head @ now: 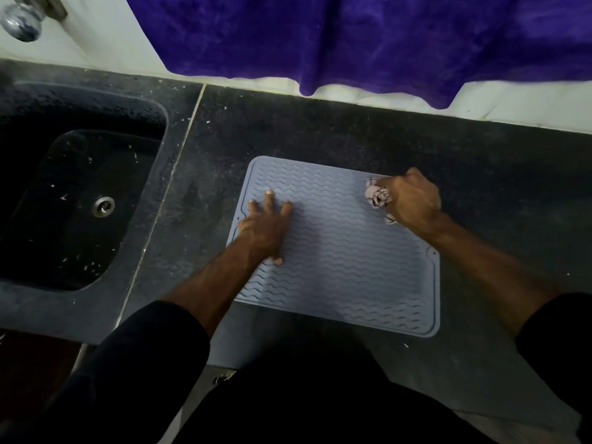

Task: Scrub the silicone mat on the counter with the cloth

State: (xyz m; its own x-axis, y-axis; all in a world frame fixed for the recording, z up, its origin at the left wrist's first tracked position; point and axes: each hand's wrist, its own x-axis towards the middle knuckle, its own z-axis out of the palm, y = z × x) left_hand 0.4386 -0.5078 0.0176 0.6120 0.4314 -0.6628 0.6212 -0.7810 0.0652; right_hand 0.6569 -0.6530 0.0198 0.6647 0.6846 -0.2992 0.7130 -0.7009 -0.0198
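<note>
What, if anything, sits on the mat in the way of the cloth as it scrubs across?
Only the person's own left hand, pressed flat on the left part of the grey-blue wavy-ribbed silicone mat. The right hand grips the bunched pale cloth at the mat's far right corner; the ribbed surface between them looks bare.

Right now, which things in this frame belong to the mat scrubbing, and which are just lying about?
In use:
mat, flat on the counter
cloth, bunched in the right hand
left hand, spread flat on the mat

Lying about:
sink
purple towel
tap
</note>
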